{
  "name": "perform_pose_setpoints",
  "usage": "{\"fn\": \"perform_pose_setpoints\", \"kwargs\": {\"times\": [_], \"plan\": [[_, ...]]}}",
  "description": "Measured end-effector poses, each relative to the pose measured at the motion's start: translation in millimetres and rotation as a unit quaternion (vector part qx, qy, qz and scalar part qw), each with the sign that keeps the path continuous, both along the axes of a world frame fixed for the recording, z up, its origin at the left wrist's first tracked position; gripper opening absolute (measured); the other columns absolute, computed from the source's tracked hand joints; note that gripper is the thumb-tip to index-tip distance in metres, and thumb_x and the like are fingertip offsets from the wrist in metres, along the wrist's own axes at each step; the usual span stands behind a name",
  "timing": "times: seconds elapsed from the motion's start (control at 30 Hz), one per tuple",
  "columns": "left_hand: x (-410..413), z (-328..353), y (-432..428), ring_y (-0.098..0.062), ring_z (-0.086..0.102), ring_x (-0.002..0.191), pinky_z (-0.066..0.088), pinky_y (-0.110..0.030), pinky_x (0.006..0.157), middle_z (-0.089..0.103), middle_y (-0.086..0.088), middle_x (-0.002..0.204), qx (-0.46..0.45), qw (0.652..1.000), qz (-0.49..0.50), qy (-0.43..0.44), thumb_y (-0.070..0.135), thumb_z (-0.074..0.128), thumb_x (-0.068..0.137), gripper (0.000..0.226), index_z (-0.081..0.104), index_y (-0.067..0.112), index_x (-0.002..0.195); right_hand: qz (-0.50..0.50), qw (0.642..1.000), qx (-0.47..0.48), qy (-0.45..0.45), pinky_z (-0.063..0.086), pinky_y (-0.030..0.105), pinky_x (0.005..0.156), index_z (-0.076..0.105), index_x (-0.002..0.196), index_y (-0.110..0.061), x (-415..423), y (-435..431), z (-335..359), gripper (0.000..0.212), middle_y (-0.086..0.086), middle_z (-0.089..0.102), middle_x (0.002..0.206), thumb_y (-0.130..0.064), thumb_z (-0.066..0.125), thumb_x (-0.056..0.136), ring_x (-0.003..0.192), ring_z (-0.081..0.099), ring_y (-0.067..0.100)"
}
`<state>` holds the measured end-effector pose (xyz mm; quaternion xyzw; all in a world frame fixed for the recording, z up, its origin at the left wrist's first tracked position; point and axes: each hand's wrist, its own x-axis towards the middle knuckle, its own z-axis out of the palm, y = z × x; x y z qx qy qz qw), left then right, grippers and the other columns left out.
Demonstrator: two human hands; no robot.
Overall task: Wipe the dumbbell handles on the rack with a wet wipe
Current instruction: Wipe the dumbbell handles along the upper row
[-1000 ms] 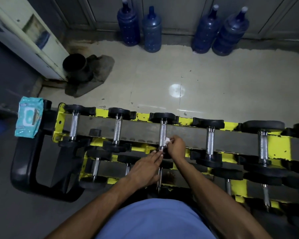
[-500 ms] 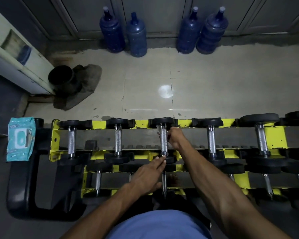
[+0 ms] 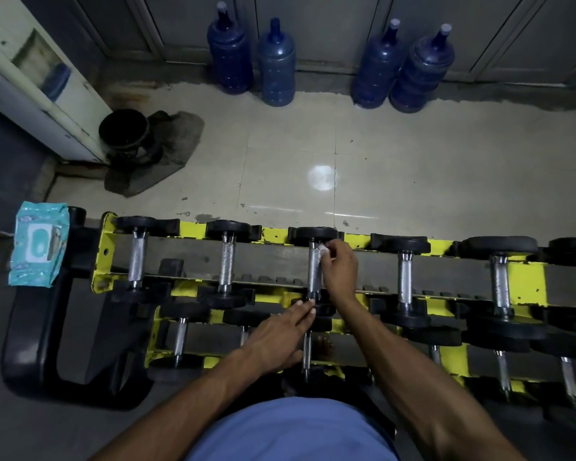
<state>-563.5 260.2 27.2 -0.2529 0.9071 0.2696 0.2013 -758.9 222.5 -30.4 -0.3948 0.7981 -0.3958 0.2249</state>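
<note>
Left hand [image 3: 280, 334]: holds nothing. Its fingers lie straight and together, tips touching the near plate [image 3: 325, 309] of the third dumbbell on the top tier. Right hand [image 3: 340, 267]: fingers curled, pinching the wet wipe [image 3: 324, 251] against the far end of the third handle [image 3: 313, 274], just under the far plate [image 3: 315, 235].

Sweep, left to right:
- We note a wipes pack [image 3: 39, 244] on a black frame off the left end of the rack [image 3: 526, 277].
- First handle [image 3: 136, 261] and second handle [image 3: 226, 264] are bare, with no hand near. We cannot tell whether they are clean.
- The third handle is under the wipe.
- Fourth handle [image 3: 404, 277] and fifth handle [image 3: 499, 284] are well apart from both hands.
- A lower tier sits nearer us, partly hidden by the forearms.

Key relation: the third handle's long axis runs near to far, and almost all its knurled length lies on the near side of the wipe. We judge the stroke in hand must run toward us along that axis, ending at the near plate where the left fingertips brace.

Pose: the right hand sits just right of the handle, with the forearm entering from the near right. The left hand lies flat and low, with the forearm entering from the near left. For the fourth handle, the right hand is the nearer one.
</note>
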Motion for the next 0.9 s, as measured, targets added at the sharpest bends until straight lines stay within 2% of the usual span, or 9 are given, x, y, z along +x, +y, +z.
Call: {"fn": "perform_pose_setpoints", "kwargs": {"times": [0.1, 0.23, 0.33, 0.43, 0.5, 0.6, 0.77, 0.83, 0.9], "plan": [[-4.1, 0.6, 3.0, -0.023, -0.003, 0.161, 0.028, -0.047, 0.126, -0.014, -0.001, 0.174, -0.003, 1.000, 0.006, -0.004, 0.030, 0.063, 0.099, 0.093, 0.002, 0.013, 0.167, 0.151, 0.970, 0.000, 0.188, 0.049, 0.029, 0.072, 0.061, 0.113, -0.016, -4.6, 5.8, 1.0, 0.023, 0.001, 0.057, 0.112, -0.008, 0.062, 0.091, 0.098, 0.052, 0.016], [-9.8, 2.1, 10.4, -0.021, -0.008, 0.160, 0.027, -0.045, 0.126, -0.018, -0.002, 0.173, -0.008, 1.000, 0.016, -0.012, 0.026, 0.061, 0.098, 0.093, -0.001, 0.012, 0.166, 0.296, 0.871, 0.050, 0.390, 0.050, 0.033, 0.059, 0.062, 0.129, -0.013, -16.0, 0.4, 6.7, 0.052, 0.004, 0.059, 0.129, -0.004, 0.070, 0.079, 0.091, 0.059, 0.025], [-13.5, 2.7, 14.3, -0.023, -0.007, 0.160, 0.029, -0.047, 0.125, -0.016, -0.005, 0.173, -0.014, 0.999, 0.017, -0.024, 0.024, 0.060, 0.098, 0.092, 0.001, 0.010, 0.166, 0.357, 0.812, 0.148, 0.436, 0.045, 0.032, 0.052, 0.063, 0.121, -0.016, -7.1, -13.4, 24.6, 0.036, 0.002, 0.062, 0.120, -0.011, 0.069, 0.086, 0.079, 0.066, 0.023], [-19.0, 5.8, 16.5, -0.026, 0.003, 0.160, 0.030, -0.047, 0.124, 0.003, -0.009, 0.174, -0.015, 0.999, 0.032, -0.028, 0.026, 0.064, 0.095, 0.085, 0.017, 0.008, 0.165, 0.484, 0.712, 0.270, 0.432, 0.053, 0.038, 0.070, 0.065, 0.116, -0.013, 14.3, -21.2, 33.0, 0.022, 0.007, 0.068, 0.113, -0.011, 0.061, 0.094, 0.094, 0.069, 0.028], [-21.4, 8.1, 18.8, -0.028, 0.007, 0.159, 0.033, -0.048, 0.122, 0.011, -0.011, 0.172, -0.020, 0.998, 0.044, -0.029, 0.026, 0.066, 0.094, 0.082, 0.024, 0.007, 0.162, 0.534, 0.670, 0.301, 0.420, 0.054, 0.038, 0.078, 0.066, 0.114, -0.015, 18.9, -30.1, 41.2, 0.020, 0.007, 0.070, 0.112, -0.014, 0.061, 0.095, 0.100, 0.069, 0.029], [-21.2, 7.3, 22.7, -0.026, 0.000, 0.160, 0.029, -0.050, 0.124, 0.004, -0.010, 0.174, -0.015, 0.997, 0.058, -0.039, 0.024, 0.064, 0.096, 0.085, 0.016, 0.008, 0.164, 0.522, 0.687, 0.270, 0.427, 0.052, 0.036, 0.076, 0.068, 0.108, -0.017, 10.4, -38.5, 47.4, 0.015, 0.004, 0.071, 0.109, -0.014, 0.063, 0.094, 0.099, 0.069, 0.028], [-20.9, 9.4, 29.5, -0.023, -0.005, 0.160, 0.029, -0.046, 0.124, -0.010, -0.005, 0.174, -0.006, 0.995, 0.088, -0.036, 0.024, 0.061, 0.098, 0.091, 0.003, 0.010, 0.166, 0.595, 0.712, 0.228, 0.293, 0.053, 0.033, 0.069, 0.071, 0.102, -0.020, -8.3, -14.5, 39.0, 0.013, 0.002, 0.065, 0.104, -0.021, 0.063, 0.091, 0.093, 0.065, 0.023], [-21.6, 9.8, 32.9, -0.022, -0.006, 0.160, 0.035, -0.045, 0.119, -0.017, -0.003, 0.173, -0.013, 0.995, 0.094, -0.036, 0.024, 0.060, 0.098, 0.093, -0.001, 0.011, 0.166, 0.570, 0.745, 0.165, 0.305, 0.046, 0.030, 0.063, 0.070, 0.103, -0.018, -22.2, -22.7, 43.3, 0.012, 0.001, 0.061, 0.104, -0.017, 0.064, 0.093, 0.090, 0.064, 0.021], [-22.4, 9.1, 35.5, -0.022, -0.008, 0.160, 0.036, -0.045, 0.119, -0.021, -0.002, 0.172, -0.015, 0.994, 0.099, -0.039, 0.024, 0.060, 0.098, 0.094, -0.003, 0.011, 0.166, 0.497, 0.797, 0.118, 0.321, 0.038, 0.029, 0.061, 0.068, 0.103, -0.018, -35.8, -28.9, 44.8, 0.011, 0.001, 0.056, 0.102, -0.016, 0.065, 0.093, 0.083, 0.062, 0.022]]}}
